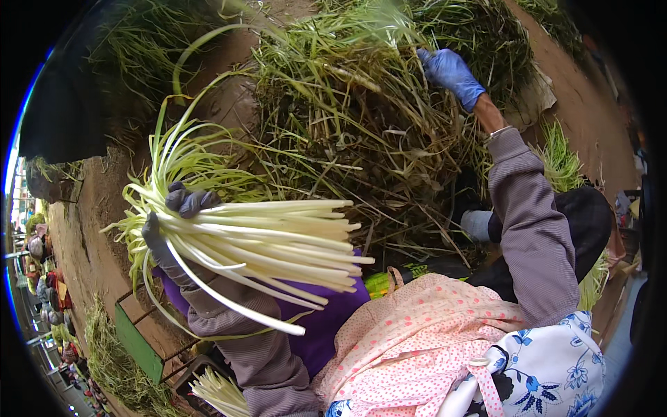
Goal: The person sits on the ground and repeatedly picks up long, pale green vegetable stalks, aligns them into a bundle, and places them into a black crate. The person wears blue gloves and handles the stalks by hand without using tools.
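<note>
My left hand [180,224], in a dark grey glove, grips a thick bundle of long, pale vegetable stalks [281,240]. Their white cut ends point right, while the thin yellow-green leaves [177,151] spread out on the left and curl upward. One stalk hangs lower than the others, over my sleeve. My arm in a blue glove reaches out to the far right, where my right hand [449,73] is curled at the upper edge of a large heap of green and brown plant waste [375,125]. Blurred green strands lie by its fingertips; whether it holds any is unclear.
Another pile of green leaves [151,47] lies at the upper left. Lower left are a green-panelled metal frame [138,341], a leafy pile [117,359] and more pale stalks [221,391] in a dark crate. Green plants [560,156] sit beyond my knee. People [52,292] appear at the left rim.
</note>
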The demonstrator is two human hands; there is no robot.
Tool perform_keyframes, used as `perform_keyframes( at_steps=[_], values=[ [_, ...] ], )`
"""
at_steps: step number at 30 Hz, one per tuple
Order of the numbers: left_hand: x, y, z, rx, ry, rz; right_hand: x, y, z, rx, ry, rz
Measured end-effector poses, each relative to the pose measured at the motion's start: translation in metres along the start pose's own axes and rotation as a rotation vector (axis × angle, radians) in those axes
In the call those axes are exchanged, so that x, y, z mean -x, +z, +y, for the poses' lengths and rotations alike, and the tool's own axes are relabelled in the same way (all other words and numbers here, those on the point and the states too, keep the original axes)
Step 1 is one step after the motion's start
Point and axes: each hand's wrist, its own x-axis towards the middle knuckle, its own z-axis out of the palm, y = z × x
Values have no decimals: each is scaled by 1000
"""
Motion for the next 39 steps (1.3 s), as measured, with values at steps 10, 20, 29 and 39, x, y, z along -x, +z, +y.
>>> perform_keyframes(
  at_steps=[10, 20, 29, 39],
  values=[
    [-11, -1, -6, -23, -117, 170, 58, -64, -44, -822, -513, -70],
    [-21, -18, -13, -344, 29, 217, 136, 40, -106, -918, 34, -687],
    [-31, -9, -27, -204, -71, 238, 158, 50, -126, -603, -421, -281],
    [-35, -3, -51, -33, -158, 339, 171, 33, -137, -413, -819, -129]
  ],
)
